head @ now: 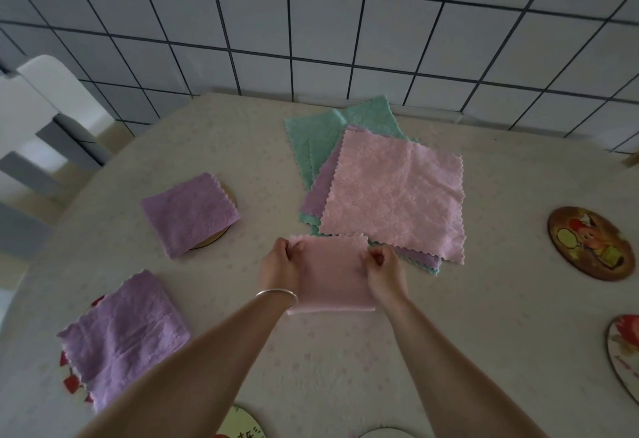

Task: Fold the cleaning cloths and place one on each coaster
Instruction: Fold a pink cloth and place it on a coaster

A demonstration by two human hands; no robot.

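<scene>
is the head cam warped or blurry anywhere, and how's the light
Head view: wide-angle distortion bends the wall tile lines and curves the table edge; lighting is dim, flat and cool, with no glare and only faint shadows; the hands and pink cloth look slightly soft, and the frame edges are softer.

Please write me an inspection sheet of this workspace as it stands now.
Surface: table under a pale patterned cover.
Job's things: folded pink cloth held in both hands; two folded purple cloths, each on a coaster; unfolded stack of pink, purple and green cloths; bare coasters at right and at the near edge.
Clutter: nothing seen.
Grippers: left hand and right hand pinch the pink cloth's far corners.
Cables: nothing seen.
Surroundings: tiled wall; white chair at left.
</scene>
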